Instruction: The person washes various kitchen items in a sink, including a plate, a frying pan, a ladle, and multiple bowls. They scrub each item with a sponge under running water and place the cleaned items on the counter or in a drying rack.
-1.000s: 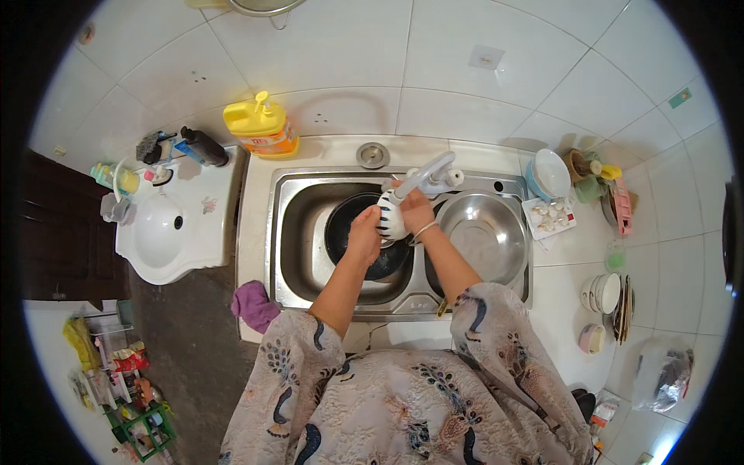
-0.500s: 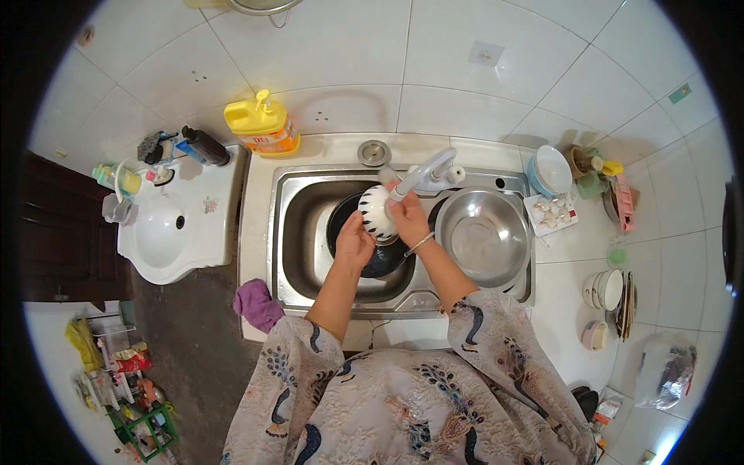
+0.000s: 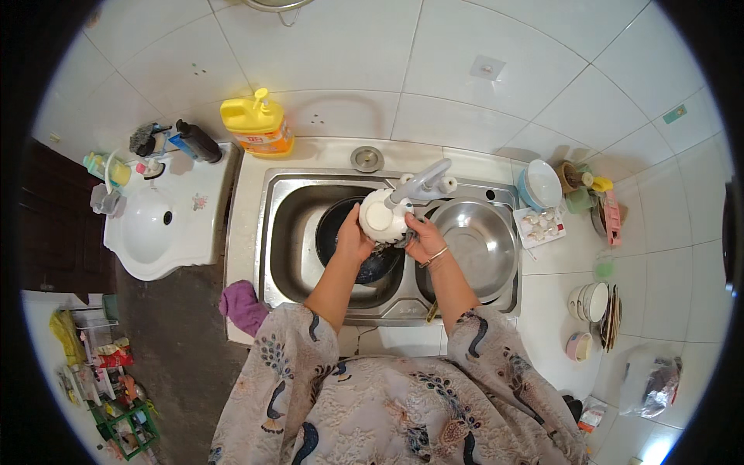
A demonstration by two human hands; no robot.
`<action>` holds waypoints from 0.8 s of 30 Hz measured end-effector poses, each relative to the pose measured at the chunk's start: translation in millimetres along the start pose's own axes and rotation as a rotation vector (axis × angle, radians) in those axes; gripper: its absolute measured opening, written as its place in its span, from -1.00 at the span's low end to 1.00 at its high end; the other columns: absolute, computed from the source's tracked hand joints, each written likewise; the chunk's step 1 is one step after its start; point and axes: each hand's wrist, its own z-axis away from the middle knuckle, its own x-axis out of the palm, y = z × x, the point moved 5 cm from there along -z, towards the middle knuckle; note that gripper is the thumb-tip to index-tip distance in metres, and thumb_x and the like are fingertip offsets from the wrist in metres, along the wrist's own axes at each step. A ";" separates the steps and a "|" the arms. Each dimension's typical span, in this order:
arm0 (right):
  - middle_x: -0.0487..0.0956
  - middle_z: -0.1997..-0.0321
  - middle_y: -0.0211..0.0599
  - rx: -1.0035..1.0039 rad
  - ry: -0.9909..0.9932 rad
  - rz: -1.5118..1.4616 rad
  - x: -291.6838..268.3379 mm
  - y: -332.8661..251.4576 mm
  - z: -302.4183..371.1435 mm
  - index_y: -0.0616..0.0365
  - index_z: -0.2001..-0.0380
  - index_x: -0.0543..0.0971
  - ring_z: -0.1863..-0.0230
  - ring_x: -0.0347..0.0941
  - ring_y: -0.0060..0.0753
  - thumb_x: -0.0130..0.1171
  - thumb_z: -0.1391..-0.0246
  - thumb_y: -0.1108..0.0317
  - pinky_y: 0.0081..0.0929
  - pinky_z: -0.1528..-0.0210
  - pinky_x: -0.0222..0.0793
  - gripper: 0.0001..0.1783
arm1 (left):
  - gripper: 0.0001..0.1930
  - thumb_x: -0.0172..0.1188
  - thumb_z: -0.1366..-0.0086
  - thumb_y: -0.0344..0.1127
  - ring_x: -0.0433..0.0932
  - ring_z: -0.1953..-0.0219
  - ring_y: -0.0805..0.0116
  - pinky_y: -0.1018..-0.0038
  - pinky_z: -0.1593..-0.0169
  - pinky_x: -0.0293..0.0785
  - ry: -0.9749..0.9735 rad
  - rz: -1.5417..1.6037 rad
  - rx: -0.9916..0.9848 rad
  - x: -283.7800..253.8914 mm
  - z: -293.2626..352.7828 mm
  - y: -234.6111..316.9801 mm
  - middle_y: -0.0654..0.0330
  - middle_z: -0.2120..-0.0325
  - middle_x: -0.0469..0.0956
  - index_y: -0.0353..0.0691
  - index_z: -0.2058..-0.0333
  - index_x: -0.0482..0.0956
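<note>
Between my two hands is a white bowl (image 3: pixel 378 217) with dark marks near its rim, its round base turned up toward me. My left hand (image 3: pixel 355 237) grips its left side, and my right hand (image 3: pixel 425 240), with a bangle at the wrist, holds the lower right side. The grey faucet spout (image 3: pixel 422 184) comes down right over the bowl. Below it, a black round pan (image 3: pixel 377 268) sits in the left basin of the steel sink (image 3: pixel 288 240), partly hidden by my hands. A large steel bowl (image 3: pixel 487 252) rests over the right basin.
A purple cloth (image 3: pixel 242 308) lies at the counter's left front corner. Behind the sink stand a yellow pump jug (image 3: pixel 257 124) and a metal drain strainer (image 3: pixel 366 159). To the right are stacked bowls (image 3: pixel 541 184), a white tray (image 3: pixel 542 228) and more bowls (image 3: pixel 594 301). A white washbasin (image 3: pixel 155 232) is at left.
The bowl has been turned so that its base now faces up under the spout. My right hand has moved down and right along it. The whole view has shifted slightly.
</note>
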 end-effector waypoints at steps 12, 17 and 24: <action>0.54 0.32 -0.16 -0.572 0.139 1.423 26.4 11.9 -3.0 0.17 0.24 0.46 0.28 0.45 -0.08 0.18 0.22 0.44 -0.33 0.16 0.32 -0.64 | -0.41 0.02 -0.16 -0.18 0.40 0.17 0.34 0.28 0.29 0.41 0.238 -0.838 -0.052 46.2 30.5 3.4 0.19 0.10 0.33 0.00 -0.15 0.03; 0.50 0.25 -0.38 -0.642 -0.199 1.873 31.9 31.0 8.9 -0.02 0.28 0.49 0.09 0.38 -0.30 0.20 0.33 0.47 -0.14 -0.20 -0.06 -0.61 | -0.57 -0.12 -0.17 -0.16 0.41 0.13 0.20 0.16 0.29 0.51 0.226 -0.892 -0.175 -4.5 24.0 38.4 0.15 0.13 0.35 -0.08 -0.03 0.18; 0.46 0.39 -0.32 -0.813 -0.096 1.969 46.2 40.8 8.8 -0.05 0.30 0.50 0.22 0.39 -0.25 0.13 0.30 0.45 -0.15 -0.10 0.07 -0.65 | -0.65 -0.07 -0.19 -0.01 0.47 0.38 0.35 0.45 0.43 0.47 0.275 -0.685 -0.180 -27.6 25.5 15.4 0.25 0.36 0.46 -0.11 0.18 0.39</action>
